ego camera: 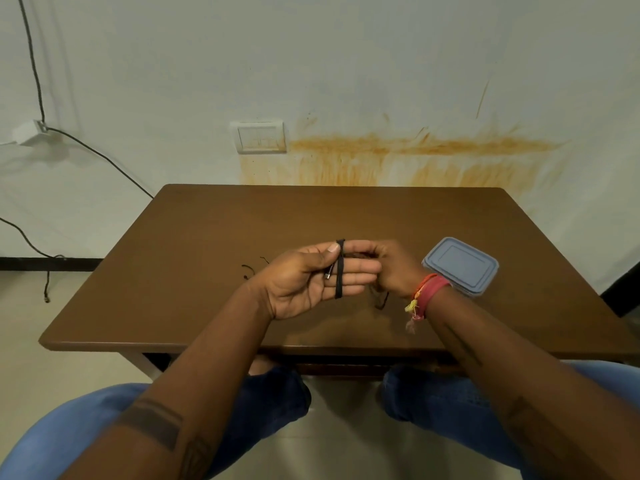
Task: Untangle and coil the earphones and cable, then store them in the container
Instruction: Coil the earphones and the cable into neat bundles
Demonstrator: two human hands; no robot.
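Hands, two, bare, raised together above the middle of a brown counter (207,230).

Left hand (304,282): palm up, fingers straight and side by side, thumb laid down on a black cable (339,271) that is wound in several turns around those fingers. One end of the cable, with a small metal plug (328,274), lies pinned under the thumb across the palm.

Right hand (388,268): fingers curled, meeting the left fingertips and pinching the cable where it leaves the turns. Blur hides the exact grip. A loose dark length hangs below this hand toward the counter. Red and orange thread bands (429,289) circle the right wrist.

Earphones (254,268): thin black wire, lying on the counter just left of the left hand, partly hidden behind it; whether tangled cannot be told.

Container (460,265): shallow, rectangular, grey-blue, lid on, resting on the counter just beyond the right wrist, apart from the cable.

Wall behind: pale, with orange staining (398,157), a white switch plate (259,136) and a dark cord (104,157) running down at left.
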